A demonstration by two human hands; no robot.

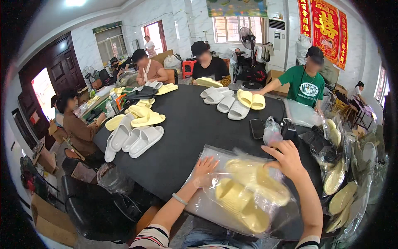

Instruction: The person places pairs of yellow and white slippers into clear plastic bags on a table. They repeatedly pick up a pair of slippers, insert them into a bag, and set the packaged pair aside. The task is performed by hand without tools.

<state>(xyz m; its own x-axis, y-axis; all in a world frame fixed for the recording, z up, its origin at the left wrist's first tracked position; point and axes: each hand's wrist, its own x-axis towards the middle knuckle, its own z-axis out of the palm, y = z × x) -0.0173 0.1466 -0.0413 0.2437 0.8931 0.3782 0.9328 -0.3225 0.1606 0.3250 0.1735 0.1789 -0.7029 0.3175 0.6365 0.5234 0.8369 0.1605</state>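
A pair of pale yellow slippers (pixel 242 203) lies in a clear plastic bag in front of me, partly blurred. Beneath it is a stack of clear plastic bags (pixel 199 204) at the table's near edge. My left hand (pixel 203 171) rests flat on the plastic, left of the slippers, with its fingers spread. Over the upper right of the bagged slippers, my right hand (pixel 287 158) is curved. Its thumb is at the bag's edge, and a gap shows between thumb and forefinger.
The black table (pixel 186 124) carries grey slippers (pixel 143 141) and yellow slippers (pixel 147 116). Beyond my right hand are a phone (pixel 257 128) and a small clear bag (pixel 272 129). Bagged slippers (pixel 335 178) crowd the right edge. A person in green (pixel 304 85) reaches toward slippers opposite.
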